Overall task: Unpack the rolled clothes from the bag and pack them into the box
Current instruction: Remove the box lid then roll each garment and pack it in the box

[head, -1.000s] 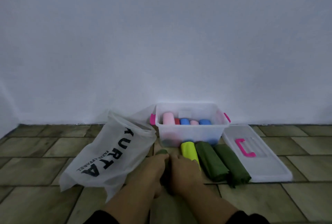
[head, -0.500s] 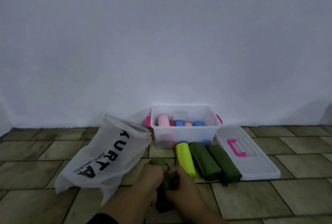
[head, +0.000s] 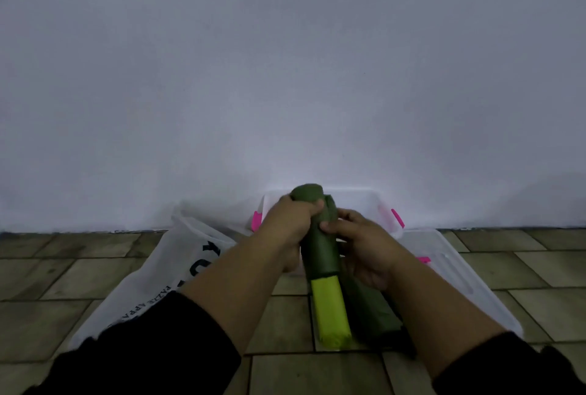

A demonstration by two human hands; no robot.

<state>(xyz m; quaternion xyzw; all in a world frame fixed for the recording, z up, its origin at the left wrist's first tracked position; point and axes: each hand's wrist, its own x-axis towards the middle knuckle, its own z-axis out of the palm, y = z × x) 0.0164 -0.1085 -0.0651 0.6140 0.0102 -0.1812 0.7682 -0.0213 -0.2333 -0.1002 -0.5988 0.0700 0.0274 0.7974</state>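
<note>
Left hand [head: 287, 226] grips top of green roll [head: 321, 252], right hand [head: 364, 245] pinches its side. Hold tight, lower end-first into box [head: 361, 202]; free slot hidden, probably toward right.

The olive roll [head: 320, 236] is smooth, matt cloth. At its 6 o'clock the yellow-green roll [head: 329, 312] is matt cloth too, as is the dark green roll [head: 371, 315] beside it. At 8 o'clock the bag [head: 152, 286] is thin, white and faintly sheeny, perhaps non-woven fabric. The box [head: 358, 198] at 12 o'clock and the lid [head: 469, 283] at 3 o'clock are frosted translucent plastic. The latch [head: 397, 218] is glossy pink plastic. The floor tiles [head: 63, 267] look matt and mottled.
</note>
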